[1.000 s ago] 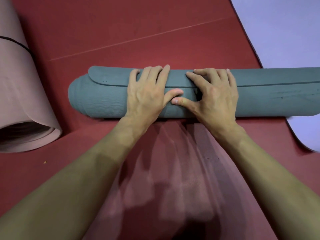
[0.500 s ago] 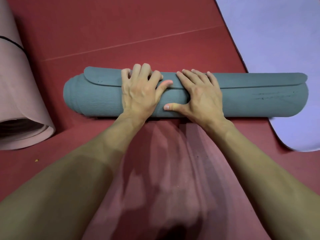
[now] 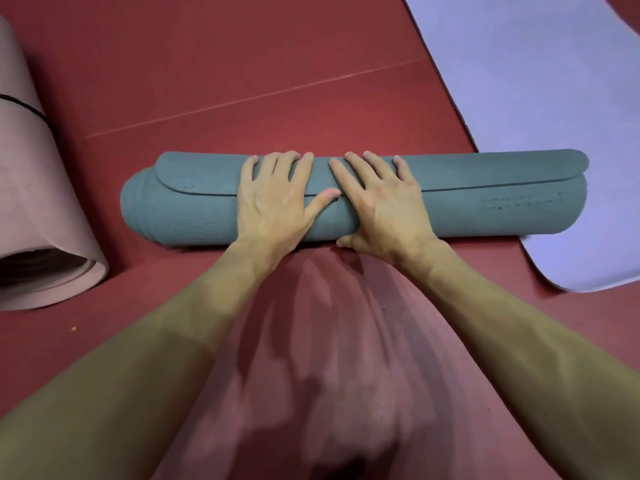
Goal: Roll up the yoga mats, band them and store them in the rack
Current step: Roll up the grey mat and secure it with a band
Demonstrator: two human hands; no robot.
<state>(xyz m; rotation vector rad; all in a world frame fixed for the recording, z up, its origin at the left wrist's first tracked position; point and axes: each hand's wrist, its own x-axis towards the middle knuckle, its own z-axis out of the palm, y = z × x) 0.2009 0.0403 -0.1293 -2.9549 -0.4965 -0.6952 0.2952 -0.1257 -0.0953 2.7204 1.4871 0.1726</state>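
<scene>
Holds down the rolled teal mat [image 3: 485,216] on the red floor [image 3: 242,64] with left hand [image 3: 277,202] and right hand [image 3: 384,209] flat, side by side on its middle, probably to stop the loose flap [image 3: 467,171] from unrolling before banding.

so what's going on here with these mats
A person presses the left hand and right hand flat on a rolled-up teal mat on the red floor. It shows no band yet. A rolled pink mat with a black band lies to the left; a purple mat lies unrolled at right.
</scene>
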